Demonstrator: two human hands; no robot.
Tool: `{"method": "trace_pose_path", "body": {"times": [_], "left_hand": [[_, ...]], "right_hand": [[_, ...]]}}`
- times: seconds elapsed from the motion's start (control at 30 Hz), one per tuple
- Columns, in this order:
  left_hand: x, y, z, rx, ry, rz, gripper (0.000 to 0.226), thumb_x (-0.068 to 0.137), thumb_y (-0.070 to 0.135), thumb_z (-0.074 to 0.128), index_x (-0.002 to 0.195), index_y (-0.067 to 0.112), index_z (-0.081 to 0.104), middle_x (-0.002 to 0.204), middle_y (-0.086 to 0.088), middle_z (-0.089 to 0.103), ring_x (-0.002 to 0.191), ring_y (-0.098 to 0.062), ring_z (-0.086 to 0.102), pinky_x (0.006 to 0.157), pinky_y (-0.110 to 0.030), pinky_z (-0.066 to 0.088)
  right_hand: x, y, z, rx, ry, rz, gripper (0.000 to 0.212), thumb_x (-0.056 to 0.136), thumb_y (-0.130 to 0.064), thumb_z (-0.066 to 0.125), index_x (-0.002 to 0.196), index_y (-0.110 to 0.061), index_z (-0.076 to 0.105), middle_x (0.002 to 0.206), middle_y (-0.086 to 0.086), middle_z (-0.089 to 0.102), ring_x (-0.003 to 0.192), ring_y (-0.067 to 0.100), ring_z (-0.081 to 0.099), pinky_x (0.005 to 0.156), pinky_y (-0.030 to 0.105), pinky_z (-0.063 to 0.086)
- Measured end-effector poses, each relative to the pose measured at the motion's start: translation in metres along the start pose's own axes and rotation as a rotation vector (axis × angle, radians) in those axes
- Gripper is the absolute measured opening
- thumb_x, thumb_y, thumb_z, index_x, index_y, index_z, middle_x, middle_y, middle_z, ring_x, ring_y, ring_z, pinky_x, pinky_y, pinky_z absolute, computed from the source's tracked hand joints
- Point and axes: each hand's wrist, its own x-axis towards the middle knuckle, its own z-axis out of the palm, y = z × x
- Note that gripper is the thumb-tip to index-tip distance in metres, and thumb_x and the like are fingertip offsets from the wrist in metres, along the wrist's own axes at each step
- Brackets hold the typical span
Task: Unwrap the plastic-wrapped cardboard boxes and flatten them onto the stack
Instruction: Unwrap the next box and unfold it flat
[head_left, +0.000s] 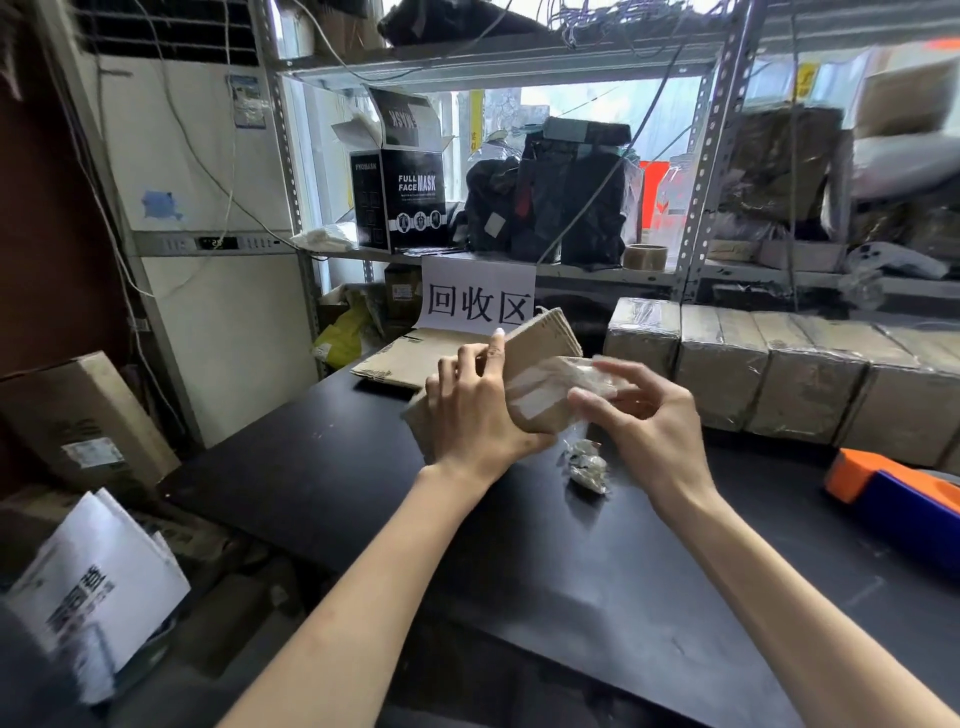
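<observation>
Two bare arms reached out over the black bench (322, 499). The left hand (475, 410) held a bundle of flat cardboard (540, 358) up off the bench, fingers wrapped round its near side. The right hand (641, 415) was curled on the clear plastic wrap (563, 379) on the bundle's right side; it looked like a pinch, but the blur made it hard to be sure. Under the hands a small ball of crumpled plastic (587, 465) lay on the bench. To the right sat an orange and blue thing (893, 499). Behind the bundle lay the stack (410, 358) of flat cardboard. A row of wrapped boxes (779, 364) stood on the right. Farther back hung a white paper sign (478, 296).
</observation>
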Motion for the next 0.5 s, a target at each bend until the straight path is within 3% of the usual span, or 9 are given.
{"method": "trace_pose_path", "body": {"times": [0.1, 0.23, 0.37, 0.5], "left_hand": [[-0.001, 0.001, -0.001, -0.132, 0.06, 0.008, 0.089, 0.071, 0.065, 0.078, 0.146, 0.029, 0.048, 0.133, -0.003, 0.052, 0.124, -0.026, 0.047, 0.103, -0.042, 0.042], [0.012, -0.015, -0.013, -0.368, 0.057, 0.013, 0.061, 0.078, 0.05, 0.082, 0.128, 0.023, 0.062, 0.111, -0.001, 0.062, 0.098, -0.02, 0.062, 0.087, -0.041, 0.053], [0.022, -0.025, -0.029, -0.474, 0.02, 0.084, 0.073, 0.075, 0.034, 0.088, 0.139, 0.03, 0.055, 0.115, 0.001, 0.055, 0.08, -0.005, 0.06, 0.083, -0.039, 0.058], [0.033, -0.031, -0.042, -0.458, -0.022, 0.215, 0.09, 0.071, 0.021, 0.09, 0.147, 0.035, 0.045, 0.132, 0.002, 0.044, 0.113, -0.018, 0.056, 0.096, -0.044, 0.055]], "right_hand": [[0.004, 0.0, 0.003, -0.101, 0.069, -0.002, 0.019, 0.075, -0.028, 0.084, 0.085, -0.018, 0.072, 0.068, -0.003, 0.068, 0.061, 0.002, 0.06, 0.06, 0.016, 0.047], [0.01, 0.006, 0.004, -0.137, 0.153, -0.051, 0.019, 0.075, -0.008, 0.083, 0.077, -0.013, 0.065, 0.066, -0.007, 0.065, 0.056, -0.007, 0.058, 0.054, 0.008, 0.043], [0.015, 0.002, 0.01, -0.075, 0.161, -0.114, 0.026, 0.079, 0.004, 0.076, 0.08, -0.015, 0.058, 0.072, -0.006, 0.066, 0.06, -0.004, 0.062, 0.059, 0.014, 0.048], [0.022, -0.01, 0.017, -0.045, 0.147, -0.166, 0.04, 0.075, 0.01, 0.073, 0.091, -0.016, 0.049, 0.074, 0.001, 0.064, 0.07, 0.015, 0.067, 0.067, 0.029, 0.056]]}}
